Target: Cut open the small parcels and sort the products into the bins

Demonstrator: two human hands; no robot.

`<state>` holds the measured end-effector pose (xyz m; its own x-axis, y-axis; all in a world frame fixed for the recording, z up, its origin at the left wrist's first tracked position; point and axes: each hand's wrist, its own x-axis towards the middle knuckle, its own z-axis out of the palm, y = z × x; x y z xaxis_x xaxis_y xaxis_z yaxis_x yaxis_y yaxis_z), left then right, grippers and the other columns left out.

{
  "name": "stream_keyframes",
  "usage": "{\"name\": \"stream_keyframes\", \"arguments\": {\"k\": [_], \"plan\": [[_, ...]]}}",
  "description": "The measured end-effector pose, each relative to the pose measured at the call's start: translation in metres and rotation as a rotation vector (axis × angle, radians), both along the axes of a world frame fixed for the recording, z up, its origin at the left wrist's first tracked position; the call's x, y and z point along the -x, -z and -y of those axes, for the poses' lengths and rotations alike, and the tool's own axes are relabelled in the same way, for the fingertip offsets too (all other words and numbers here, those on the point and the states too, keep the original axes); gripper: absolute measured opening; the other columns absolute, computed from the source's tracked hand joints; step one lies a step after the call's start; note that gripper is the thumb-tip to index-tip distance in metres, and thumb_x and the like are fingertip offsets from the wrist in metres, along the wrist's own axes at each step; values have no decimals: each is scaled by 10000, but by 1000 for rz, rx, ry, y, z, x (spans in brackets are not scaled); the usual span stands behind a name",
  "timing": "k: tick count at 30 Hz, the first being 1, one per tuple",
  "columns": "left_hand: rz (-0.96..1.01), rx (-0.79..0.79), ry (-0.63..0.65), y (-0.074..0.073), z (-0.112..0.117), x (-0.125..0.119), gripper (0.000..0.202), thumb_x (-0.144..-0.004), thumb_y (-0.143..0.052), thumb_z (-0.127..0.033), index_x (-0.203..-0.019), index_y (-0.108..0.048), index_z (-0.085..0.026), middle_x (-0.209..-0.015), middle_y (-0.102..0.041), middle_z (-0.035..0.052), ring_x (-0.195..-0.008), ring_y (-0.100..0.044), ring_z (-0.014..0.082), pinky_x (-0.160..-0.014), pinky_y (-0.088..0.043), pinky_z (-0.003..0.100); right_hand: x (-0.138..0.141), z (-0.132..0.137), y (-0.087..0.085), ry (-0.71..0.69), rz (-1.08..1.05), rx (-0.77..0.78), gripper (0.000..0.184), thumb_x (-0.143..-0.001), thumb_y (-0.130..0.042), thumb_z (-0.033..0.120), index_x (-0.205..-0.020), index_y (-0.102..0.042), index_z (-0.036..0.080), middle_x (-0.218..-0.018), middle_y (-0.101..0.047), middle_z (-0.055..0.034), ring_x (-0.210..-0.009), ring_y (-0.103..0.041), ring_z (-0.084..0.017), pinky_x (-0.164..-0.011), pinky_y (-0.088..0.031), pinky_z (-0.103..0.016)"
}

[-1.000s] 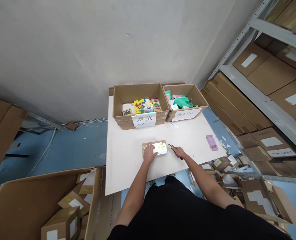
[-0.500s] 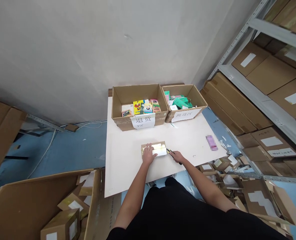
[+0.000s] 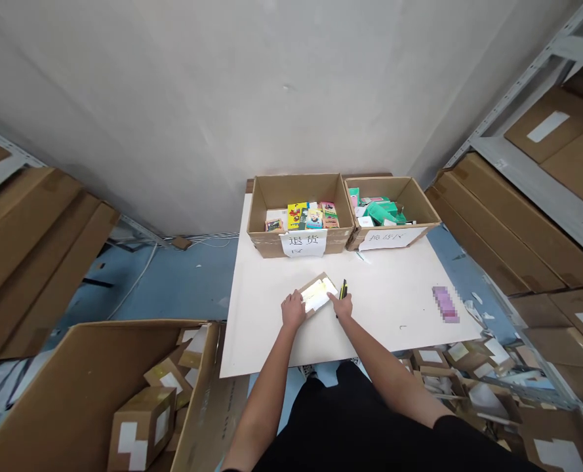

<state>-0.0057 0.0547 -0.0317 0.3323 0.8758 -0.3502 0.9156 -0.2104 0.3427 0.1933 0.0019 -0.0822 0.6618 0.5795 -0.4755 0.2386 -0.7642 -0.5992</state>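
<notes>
While the left hand grips the left end of the small carton in the head view, the right hand is closed round a black-and-yellow cutter, its thumb at the carton's right end. The carton thus lies between the hands, over the white table, its long axis slanting from near left to far right; neither hand is plainly nearer. The cutter points away from the body, just beside that right end. Beyond stand the left open box and right open box; tabletop stretches to both sides, with a blurred purple item well apart, near the right edge.
</notes>
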Motion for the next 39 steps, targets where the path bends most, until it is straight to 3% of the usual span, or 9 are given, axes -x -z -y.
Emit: {"name": "stream_keyframes", "arguments": {"k": [3, 6, 12, 16, 22, 28, 32, 35, 39], "plan": [[-48, 111, -73, -2, 22, -4, 221, -1048, -436, -271, -1206, -582, -217, -1173, -747, 128, -1130, -690, 285, -949, -517, 410, -14, -50, -19, -37, 42, 51, 692, -797, -793, 639, -1251, -528, 189, -1208, -747, -206, -1097, -743, -355, -836, -593, -374], [-5, 104, -16, -6, 28, -12, 224, -1021, -461, -223, -1196, -601, -231, -1222, -732, 132, -1214, -652, 285, -938, -524, 384, -24, -68, -34, -94, 31, -41, 640, -808, -800, 580, -1244, -535, 193, -1167, -765, -173, -1060, -747, -332, -822, -578, -346], [233, 56, 310, -11, -9, -18, 374, -909, -562, -102, -1254, -593, -243, -1691, -423, 66, -1605, -287, 264, -1139, -480, 427, -18, 15, -27, -2, 115, -19, 651, -871, -675, 686, -1279, -510, 206, -1125, -774, -156, -1059, -752, -340, -820, -552, -348], [183, 113, 412, -3, -18, -16, 532, -830, -665, -96, -1335, -563, -227, -1726, -366, 101, -1644, -205, 275, -1225, -391, 432, -1, 71, -2, -93, 77, 53, 665, -856, -680, 724, -1239, -516, 206, -1086, -772, -161, -1033, -755, -355, -807, -549, -367], [-29, 36, 239, 4, 18, -14, 741, -805, -667, -161, -1513, -451, -202, -1660, -436, 207, -1583, -317, 380, -1194, -362, 559, -21, 30, -4, 10, 19, 24, 657, -737, -865, 557, -1180, -516, 220, -1168, -751, -151, -1083, -727, -330, -837, -575, -358], [-5, 49, 155, -1, 39, -24, 565, -919, -559, -237, -1478, -520, -171, -1369, -675, 220, -1412, -506, 398, -1180, -365, 558, -48, -23, -26, -83, 32, -43, 433, -871, -740, 529, -1112, -524, 243, -993, -760, -60, -902, -738, -234, -743, -562, -271], [126, -12, 227, 8, 32, -23, 631, -1011, -500, -437, -1608, -414, -252, -1690, -426, 104, -1606, -253, 349, -1288, -259, 513, -55, 5, -28, -20, -169, -151, 432, -1030, -432, 647, -947, -539, 236, -656, -658, 11, -526, -635, -160, -532, -504, -235], [161, -17, 298, 22, 30, -19, 796, -981, -541, -611, -1683, -291, -329, -1777, -257, 20, -1661, -70, 333, -1341, -105, 531, -59, 44, -24, -76, -257, -117, 531, -1018, -432, 698, -782, -531, 233, -540, -588, 23, -409, -550, -138, -440, -442, -232], [180, -67, 299, 35, 32, -16, 825, -982, -524, -662, -1699, -264, -347, -1771, -271, 10, -1669, -20, 308, -1352, -49, 523, -61, 74, -18, -172, -268, -1, 549, -1029, -469, 662, -691, -519, 231, -485, -555, 32, -368, -526, -129, -433, -424, -231]]}}
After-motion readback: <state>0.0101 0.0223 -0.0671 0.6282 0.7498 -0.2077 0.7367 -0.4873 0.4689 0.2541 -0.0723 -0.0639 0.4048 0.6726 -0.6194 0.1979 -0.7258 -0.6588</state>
